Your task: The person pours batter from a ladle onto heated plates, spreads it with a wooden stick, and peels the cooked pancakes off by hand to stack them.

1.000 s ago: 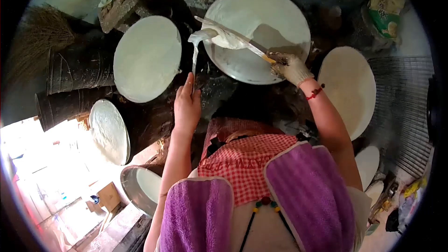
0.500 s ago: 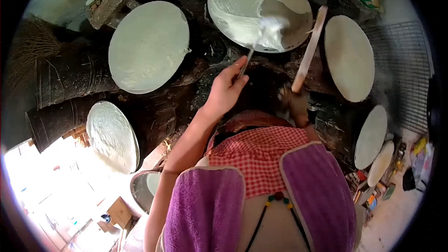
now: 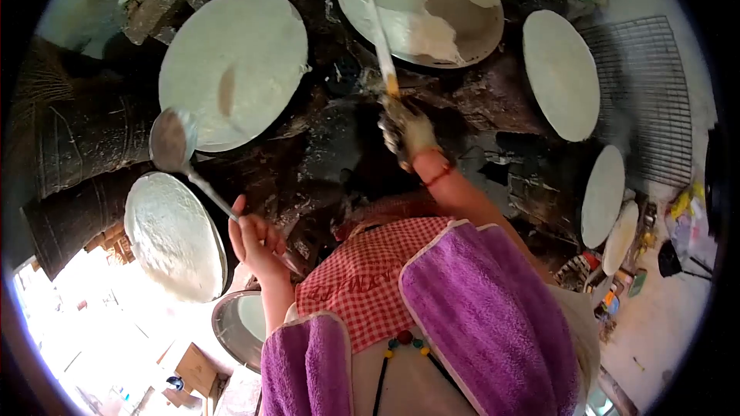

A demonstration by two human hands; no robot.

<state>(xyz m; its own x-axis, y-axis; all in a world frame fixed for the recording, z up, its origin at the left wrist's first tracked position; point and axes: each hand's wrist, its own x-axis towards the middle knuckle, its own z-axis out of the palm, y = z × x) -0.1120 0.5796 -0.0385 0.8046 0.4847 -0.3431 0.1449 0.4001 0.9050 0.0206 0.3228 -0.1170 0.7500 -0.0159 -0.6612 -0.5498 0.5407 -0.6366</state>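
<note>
My left hand (image 3: 260,245) is closed around the handle of a metal ladle (image 3: 171,141). The ladle's bowl hangs between a large round griddle coated with pale batter (image 3: 239,54) and a smaller coated round pan (image 3: 173,235). In my right hand (image 3: 408,132), which looks covered by a dark, stained glove, is a long flat wooden stick (image 3: 378,27). Its far end lies over the top griddle (image 3: 466,19), where white batter covers the left and upper part and a brownish bare patch shows at the right.
On the right stand more round pale pans (image 3: 561,75) (image 3: 603,196) and a wire rack (image 3: 644,96). A metal bucket (image 3: 231,331) with whitish contents is at lower left, near a cardboard box (image 3: 193,370). Dark cylindrical stoves (image 3: 92,135) sit under the left pans.
The ladle has left the top griddle and swung down left with my left hand. My right hand has brought the stick leftward over that griddle. The batter there is spread more thinly.
</note>
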